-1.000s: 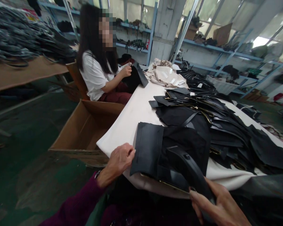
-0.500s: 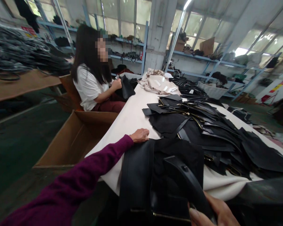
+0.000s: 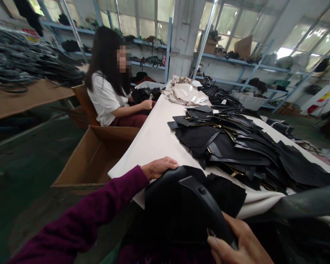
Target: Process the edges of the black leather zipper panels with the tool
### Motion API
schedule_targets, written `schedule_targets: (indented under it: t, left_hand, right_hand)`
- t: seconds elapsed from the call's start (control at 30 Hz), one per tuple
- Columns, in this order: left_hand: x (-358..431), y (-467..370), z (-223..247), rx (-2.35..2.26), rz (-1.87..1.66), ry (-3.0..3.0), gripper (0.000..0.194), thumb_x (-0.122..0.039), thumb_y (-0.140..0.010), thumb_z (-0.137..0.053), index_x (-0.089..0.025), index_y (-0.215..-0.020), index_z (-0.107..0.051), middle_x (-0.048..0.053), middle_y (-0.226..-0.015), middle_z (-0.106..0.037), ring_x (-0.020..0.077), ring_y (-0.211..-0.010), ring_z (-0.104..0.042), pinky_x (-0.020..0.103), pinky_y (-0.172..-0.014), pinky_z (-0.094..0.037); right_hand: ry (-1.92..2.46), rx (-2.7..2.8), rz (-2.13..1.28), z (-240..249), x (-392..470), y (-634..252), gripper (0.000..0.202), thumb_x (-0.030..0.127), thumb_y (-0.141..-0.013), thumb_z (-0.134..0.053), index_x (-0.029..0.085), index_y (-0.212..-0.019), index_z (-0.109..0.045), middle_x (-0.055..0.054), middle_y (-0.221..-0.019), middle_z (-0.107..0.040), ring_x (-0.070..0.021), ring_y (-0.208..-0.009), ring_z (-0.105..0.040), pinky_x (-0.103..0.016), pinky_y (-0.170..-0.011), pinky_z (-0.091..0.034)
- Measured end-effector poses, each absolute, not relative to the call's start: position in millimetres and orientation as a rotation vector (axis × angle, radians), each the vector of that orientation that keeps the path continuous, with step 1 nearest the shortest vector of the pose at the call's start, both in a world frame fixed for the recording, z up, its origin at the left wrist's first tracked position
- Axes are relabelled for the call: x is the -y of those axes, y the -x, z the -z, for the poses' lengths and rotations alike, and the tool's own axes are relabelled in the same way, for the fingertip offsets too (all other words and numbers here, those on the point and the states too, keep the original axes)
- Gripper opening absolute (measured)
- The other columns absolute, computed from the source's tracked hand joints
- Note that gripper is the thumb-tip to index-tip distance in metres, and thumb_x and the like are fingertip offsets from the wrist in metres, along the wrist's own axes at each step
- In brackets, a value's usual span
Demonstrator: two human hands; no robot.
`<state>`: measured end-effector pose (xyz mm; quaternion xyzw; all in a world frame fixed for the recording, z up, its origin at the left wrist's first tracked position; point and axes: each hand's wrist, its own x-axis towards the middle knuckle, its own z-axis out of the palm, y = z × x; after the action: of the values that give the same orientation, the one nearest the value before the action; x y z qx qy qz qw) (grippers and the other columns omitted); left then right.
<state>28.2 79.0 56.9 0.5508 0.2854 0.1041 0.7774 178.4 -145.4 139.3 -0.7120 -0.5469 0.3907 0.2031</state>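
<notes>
My left hand (image 3: 162,167), below a purple sleeve, is closed on the upper edge of a black bag panel (image 3: 165,205). The panel hangs over the near table edge, its lower part dark. My right hand (image 3: 236,238), at the bottom right, is wrapped round a curved black hand tool (image 3: 207,198) with a small switch-like part on top. I cannot make out its exact kind. Its blunt end lies over the panel, close to the left hand; whether they touch I cannot tell.
Stacked black panels with gold zippers (image 3: 231,143) cover the right of the white-topped table (image 3: 145,146). Beige pieces (image 3: 185,94) lie farther back. A cardboard box (image 3: 79,161) stands to the left, beside a seated co-worker (image 3: 110,88). A dark sheet-like edge (image 3: 310,201) juts in at right.
The panel has been drawn up and folded, so its zipper no longer shows. My left hand is now on its edge. The tool has shifted slightly left. The co-worker's hands have lowered.
</notes>
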Motion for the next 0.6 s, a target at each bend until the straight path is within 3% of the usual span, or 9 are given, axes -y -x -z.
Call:
schedule_targets:
  t: [0.13,0.27,0.4,0.6]
  left_hand:
    - [-66,-26,-49,-0.577,-0.211,-1.039,0.019,-0.029,-0.061,-0.059,-0.01,-0.064,-0.057,0.004,-0.06,-0.058,0.0112,-0.052,-0.051,0.024,-0.057,-0.041]
    - [-49,-25,-45,-0.521,-0.177,-0.751,0.021,-0.023,-0.07,-0.051,-0.007,-0.077,-0.063,0.01,-0.075,-0.067,0.0155,-0.065,-0.06,0.027,-0.068,-0.046]
    - [-25,-31,-36,-0.417,-0.235,-0.691,0.019,-0.021,-0.076,-0.049,-0.013,-0.08,-0.065,0.006,-0.079,-0.069,0.0189,-0.08,-0.062,0.031,-0.081,-0.044]
    - [-12,-34,-26,-0.476,-0.296,-0.783,0.023,-0.026,-0.077,-0.047,-0.015,-0.078,-0.066,0.004,-0.078,-0.069,0.0184,-0.081,-0.062,0.031,-0.086,-0.042]
  right_hand:
    - [1.959,1.469,-1.086,-136,152,-173,0.009,0.019,-0.069,-0.053,0.018,-0.075,-0.059,0.003,-0.066,-0.056,-0.0159,-0.065,-0.052,-0.022,-0.059,-0.041]
    - [1.857,1.41,-1.157,-131,153,-165,0.005,0.014,-0.067,-0.051,0.019,-0.067,-0.054,0.007,-0.055,-0.048,-0.0108,-0.051,-0.047,-0.018,-0.047,-0.038]
    - [1.84,1.377,-1.166,-128,150,-164,0.008,0.022,-0.075,-0.049,0.019,-0.068,-0.049,0.008,-0.047,-0.048,-0.0102,-0.041,-0.047,-0.019,-0.043,-0.039]
    - [1.922,1.309,-0.928,-141,157,-192,0.028,0.038,-0.081,-0.049,0.022,-0.059,-0.047,0.006,-0.046,-0.051,-0.0123,-0.045,-0.049,-0.022,-0.05,-0.04]
